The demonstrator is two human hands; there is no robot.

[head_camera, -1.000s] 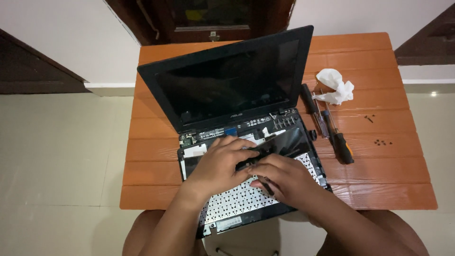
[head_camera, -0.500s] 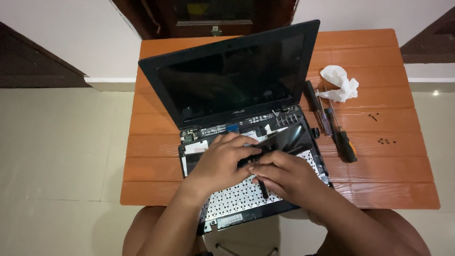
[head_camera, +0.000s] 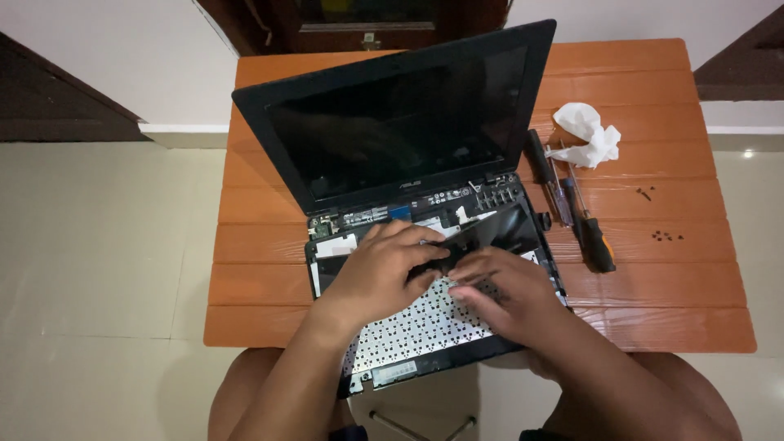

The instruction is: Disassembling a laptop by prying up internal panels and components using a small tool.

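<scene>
An open black laptop [head_camera: 392, 122] with a dark screen sits on a small orange wooden table [head_camera: 261, 286]. Its keyboard [head_camera: 425, 327] is flipped over toward me, silvery underside up, and the laptop's inner parts show behind it. My left hand [head_camera: 380, 273] rests on the keyboard's far edge and pinches a black flap [head_camera: 498, 233] that rises from it. My right hand [head_camera: 498, 294] lies beside it with its fingertips on the same flap and the keyboard's back.
Two screwdrivers [head_camera: 592, 233] and a dark bar-shaped tool [head_camera: 541, 159] lie right of the laptop. A crumpled white tissue [head_camera: 584, 135] sits behind them. Small dark screws [head_camera: 665, 235] are scattered near the table's right side. Pale tiled floor surrounds the table.
The black flap stands a little higher than a second ago. Both hands stay on the keyboard, my left fingers now closer to the flap's edge.
</scene>
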